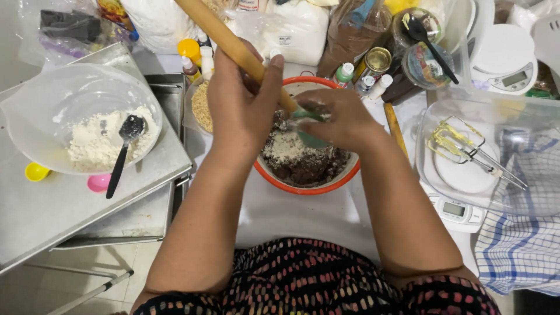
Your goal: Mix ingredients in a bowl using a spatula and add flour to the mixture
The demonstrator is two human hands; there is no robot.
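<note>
The left hand [242, 96] is wrapped around the long wooden handle of a spatula [233, 46], which slants up and away towards the top edge of the view. The right hand [341, 119] is curled over the spatula's green blade [312, 139], fingers pinching it just above the contents of the bowl. Both hands hover over an orange-rimmed mixing bowl [306, 189] that stands on the white desk [291, 216] directly in front of the person; it holds dark brown dough [309, 166] with a patch of pale flour [283, 149] lying on top.

Left of the bowl, a small dish of tan crumbs [201, 105] sits partly hidden behind the left wrist. Farther left, a clear plastic bowl of flour [87, 140] rests on a metal tray [58, 210], with a black spoon [122, 151] leaning in it. To the right, a transparent bowl [490, 116] stands on a digital scale [458, 211] and contains two butter-smeared mixer beaters [466, 149]. A blue-checked cloth [519, 245] lies at the right edge. Small bottles, a tin and bags crowd the desk behind the bowl.
</note>
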